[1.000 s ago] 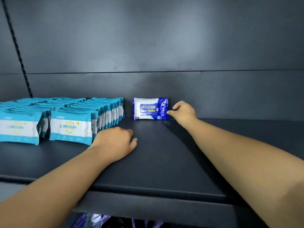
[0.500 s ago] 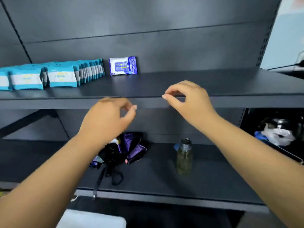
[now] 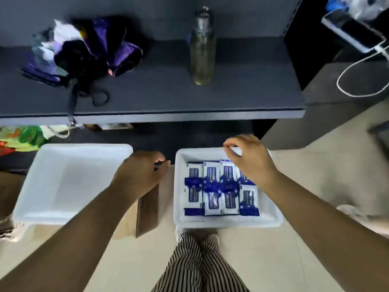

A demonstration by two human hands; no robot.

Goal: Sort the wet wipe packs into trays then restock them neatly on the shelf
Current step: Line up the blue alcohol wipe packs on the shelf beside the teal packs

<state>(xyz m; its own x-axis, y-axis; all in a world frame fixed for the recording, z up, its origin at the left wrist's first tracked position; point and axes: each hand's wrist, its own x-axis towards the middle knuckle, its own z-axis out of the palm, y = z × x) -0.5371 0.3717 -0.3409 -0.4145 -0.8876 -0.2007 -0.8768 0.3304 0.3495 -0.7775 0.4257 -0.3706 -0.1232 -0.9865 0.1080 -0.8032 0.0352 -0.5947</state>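
overhead, a bottle (image 3: 202,47) and folded umbrella (image 3: 84,51) sit shelved; both hands, left hand (image 3: 140,175) and right hand (image 3: 250,161), hover loosely curled, empty.

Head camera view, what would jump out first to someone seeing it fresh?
The white tray on the floor at lower right, packed with blue and white wipe packs, with the right hand over its far end. Left of it, the left hand hangs beside an empty white tray. On the dark shelf above lie a folded purple umbrella and a clear bottle.

I log two smooth white plastic trays (image 3: 71,182), glossy blue-and-white film wipe packs (image 3: 221,186), a matt dark shelf (image 3: 160,95), a clear bottle (image 3: 202,49), striped cloth trousers (image 3: 197,268).
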